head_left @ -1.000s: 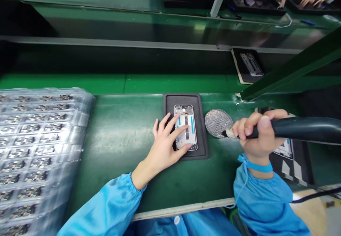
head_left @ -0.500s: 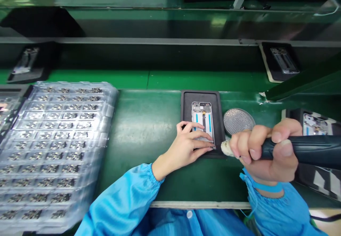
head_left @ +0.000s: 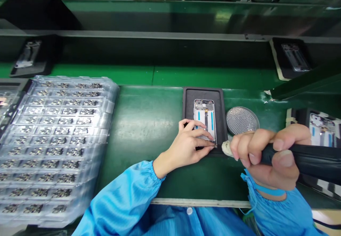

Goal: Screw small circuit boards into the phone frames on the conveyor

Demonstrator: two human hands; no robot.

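Note:
An opened phone (head_left: 204, 106) with blue strips lies in a black tray (head_left: 189, 99) on the green bench. My left hand (head_left: 190, 141) rests over the phone's lower half with fingers stretched out and spread. Its thumb and index finger meet near the lower right corner; whether a small part is between them, I cannot tell. Just right of the tray, my right hand (head_left: 269, 150) is wrapped round a black-handled tool (head_left: 319, 161) resembling an electric screwdriver. A whitish cover (head_left: 226, 148) sits at a fingertip of that hand. The tool's tip is hidden.
A round metal dish (head_left: 242, 119) with a dimpled surface stands right of the tray. Clear plastic trays (head_left: 64, 133) of small circuit boards are stacked at left. More phones lie at right (head_left: 322, 125), far right (head_left: 296, 56) and far left (head_left: 28, 54). A green post (head_left: 306, 81) slants at right.
The view has shifted, so the bench and phone appear slightly higher and farther right. The tool's handle tilts a little lower at right. My left hand stays on the phone.

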